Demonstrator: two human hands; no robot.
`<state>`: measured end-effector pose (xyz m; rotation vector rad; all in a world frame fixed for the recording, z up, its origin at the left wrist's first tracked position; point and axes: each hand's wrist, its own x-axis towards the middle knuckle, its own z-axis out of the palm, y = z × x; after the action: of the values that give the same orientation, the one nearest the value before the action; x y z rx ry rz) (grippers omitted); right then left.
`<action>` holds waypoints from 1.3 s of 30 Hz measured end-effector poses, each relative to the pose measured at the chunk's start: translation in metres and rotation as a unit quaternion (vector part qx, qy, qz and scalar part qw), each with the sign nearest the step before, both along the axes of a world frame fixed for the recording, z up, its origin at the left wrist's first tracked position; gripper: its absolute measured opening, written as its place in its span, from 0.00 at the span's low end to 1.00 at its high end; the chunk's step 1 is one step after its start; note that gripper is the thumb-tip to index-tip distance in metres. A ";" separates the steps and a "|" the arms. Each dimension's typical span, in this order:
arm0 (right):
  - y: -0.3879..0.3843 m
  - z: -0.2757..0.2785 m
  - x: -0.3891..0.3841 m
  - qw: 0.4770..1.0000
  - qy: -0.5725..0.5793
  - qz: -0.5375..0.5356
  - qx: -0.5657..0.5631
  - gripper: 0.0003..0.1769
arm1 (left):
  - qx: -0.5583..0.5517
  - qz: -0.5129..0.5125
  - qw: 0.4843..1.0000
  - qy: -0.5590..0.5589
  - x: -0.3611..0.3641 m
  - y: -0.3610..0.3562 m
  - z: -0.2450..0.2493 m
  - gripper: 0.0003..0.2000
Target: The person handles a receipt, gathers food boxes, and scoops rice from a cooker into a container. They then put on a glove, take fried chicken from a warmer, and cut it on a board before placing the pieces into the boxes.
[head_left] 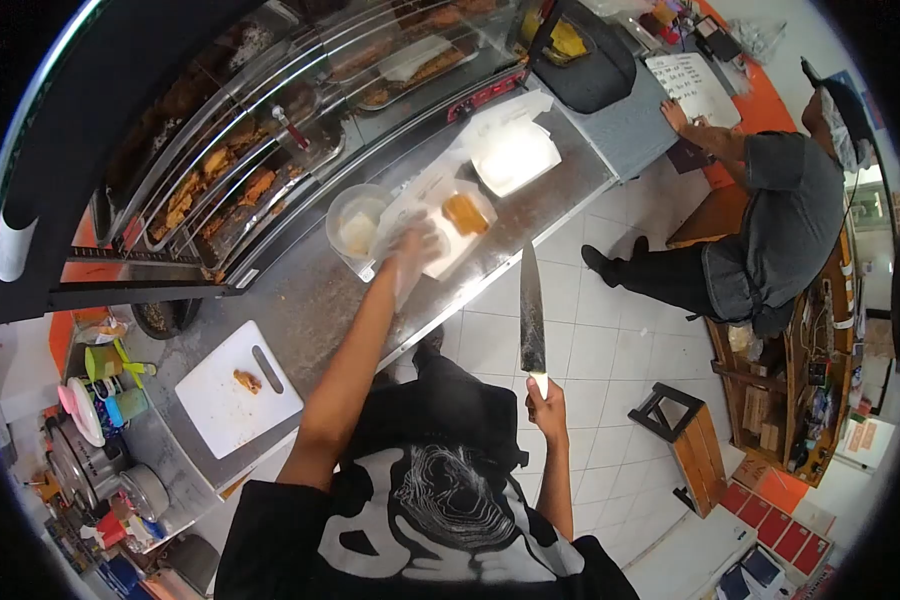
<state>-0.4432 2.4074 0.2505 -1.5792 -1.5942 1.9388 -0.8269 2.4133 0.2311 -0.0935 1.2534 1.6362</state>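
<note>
My right hand [547, 410] is closed around the handle of a large knife [532, 315], whose long blade points away from me beyond the counter's edge. My left hand [410, 248], in a clear plastic glove, reaches over an open white takeaway box [448, 262]; motion blurs its fingers. Inside that box lies an orange-brown item [465, 214] that I cannot make out exactly. A round clear tub [358, 222] stands just left of the hand. Farther along sits another open white box [515, 158]. At the left, a small piece of browned food [248, 381] rests on a white cutting board [240, 390].
A glass display case [270, 130] with trays of cooked food runs along the back of the metal counter [300, 320]. To the right, another person [785, 210] stands at an orange counter. A wooden stool [692, 450] is on the tiled floor.
</note>
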 end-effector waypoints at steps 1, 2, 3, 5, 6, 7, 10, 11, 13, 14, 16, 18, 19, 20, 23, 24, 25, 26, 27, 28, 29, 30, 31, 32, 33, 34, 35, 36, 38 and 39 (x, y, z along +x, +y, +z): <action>0.001 0.000 -0.003 1.000 0.000 0.003 -0.001 0.18 | -0.008 -0.004 1.000 0.018 -0.003 -0.011 0.006 0.25; 0.003 0.000 -0.007 1.000 -0.014 0.010 0.001 0.18 | -0.015 -0.007 0.999 0.037 -0.009 -0.020 0.013 0.25; 0.005 0.000 -0.011 0.999 -0.029 0.017 0.003 0.18 | -0.016 -0.002 0.999 0.038 -0.014 -0.030 0.022 0.25; 0.013 0.000 -0.018 0.999 -0.029 0.038 0.002 0.19 | 0.003 0.027 0.997 0.071 -0.027 -0.050 0.041 0.23; 0.018 0.000 -0.022 0.998 -0.031 0.053 0.002 0.19 | -0.014 0.059 0.995 0.082 -0.037 -0.055 0.052 0.18; 0.022 -0.002 -0.027 0.998 -0.029 0.062 0.002 0.19 | -0.014 0.067 0.994 0.084 -0.045 -0.061 0.066 0.18; 0.035 -0.005 -0.044 0.995 -0.007 0.095 0.014 0.19 | -0.024 0.110 0.984 0.138 -0.058 -0.077 0.099 0.13; 0.038 -0.004 -0.049 0.994 -0.004 0.105 0.015 0.19 | -0.025 0.120 0.982 0.141 -0.058 -0.080 0.109 0.13; 0.047 0.004 -0.064 0.993 -0.018 0.120 0.004 0.18 | -0.007 0.140 0.975 0.175 -0.057 -0.084 0.130 0.14; 0.047 0.004 -0.069 0.992 -0.012 0.127 0.022 0.21 | 0.021 0.164 0.968 0.189 -0.060 -0.090 0.136 0.16; 0.050 -0.004 -0.071 0.987 -0.002 0.150 0.061 0.21 | 0.041 0.198 0.952 0.231 -0.073 -0.101 0.156 0.16; 0.049 -0.004 -0.075 0.986 -0.005 0.159 0.052 0.21 | 0.083 0.230 0.923 0.296 -0.089 -0.113 0.190 0.16; 0.048 0.002 -0.077 0.984 -0.008 0.174 0.047 0.21 | 0.076 0.250 0.902 0.345 -0.103 -0.121 0.197 0.14; 0.047 0.005 -0.079 0.984 -0.006 0.174 0.039 0.22 | 0.061 0.247 0.871 0.420 -0.114 -0.129 0.218 0.13; 0.041 -0.001 -0.079 0.982 -0.007 0.188 0.031 0.22 | -0.090 0.296 0.749 0.585 -0.152 -0.145 0.256 0.16; 0.039 0.000 -0.079 0.980 -0.013 0.196 0.023 0.20 | -0.335 0.245 0.593 0.689 -0.160 -0.155 0.270 0.14; 0.037 0.002 -0.080 0.979 -0.019 0.203 0.016 0.19 | -0.440 0.180 0.561 0.678 -0.183 -0.165 0.278 0.17; 0.036 0.007 -0.082 0.979 -0.016 0.204 -0.010 0.19 | -0.490 0.138 0.529 0.679 -0.200 -0.170 0.281 0.17; 0.034 0.007 -0.082 0.978 -0.019 0.207 -0.011 0.19 | -0.505 0.105 0.519 0.681 -0.214 -0.171 0.282 0.17; 0.033 0.006 -0.085 0.975 -0.016 0.222 -0.001 0.19 | -0.508 0.090 0.515 0.684 -0.227 -0.172 0.285 0.17; 0.032 0.006 -0.086 0.972 -0.012 0.236 0.008 0.19 | -0.508 0.079 0.517 0.684 -0.238 -0.173 0.287 0.17; 0.030 0.006 -0.089 0.971 -0.008 0.240 0.021 0.20 | -0.502 0.078 0.523 0.684 -0.250 -0.175 0.289 0.18; 0.031 0.005 -0.090 0.970 -0.005 0.241 0.022 0.20 | -0.495 0.083 0.530 0.684 -0.261 -0.176 0.292 0.18; 0.030 0.004 -0.090 0.970 -0.001 0.244 0.020 0.20 | -0.484 0.093 0.540 0.683 -0.271 -0.178 0.293 0.18; 0.030 0.001 -0.089 0.969 0.005 0.245 0.019 0.20 | -0.466 0.107 0.552 0.683 -0.278 -0.181 0.295 0.18; 0.031 -0.003 -0.087 0.965 -0.008 0.258 0.055 0.19 | -0.447 0.126 0.565 0.682 -0.285 -0.185 0.296 0.18; 0.031 -0.006 -0.085 0.965 -0.003 0.255 0.057 0.19 | -0.423 0.148 0.582 0.679 -0.290 -0.188 0.297 0.18; 0.029 -0.004 -0.084 0.970 -0.005 0.239 0.038 0.19 | -0.399 0.168 0.597 0.675 -0.294 -0.191 0.299 0.18; 0.026 0.001 -0.085 0.977 -0.012 0.213 0.021 0.20 | -0.346 0.206 0.632 0.663 -0.300 -0.198 0.305 0.19; 0.025 0.000 -0.085 0.977 -0.009 0.211 0.020 0.20 | -0.318 0.224 0.649 0.654 -0.301 -0.199 0.305 0.19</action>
<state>-0.5281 2.4323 0.2508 -1.3264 -2.1005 2.0694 -1.1274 2.2145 0.5364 0.4964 3.1234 1.4737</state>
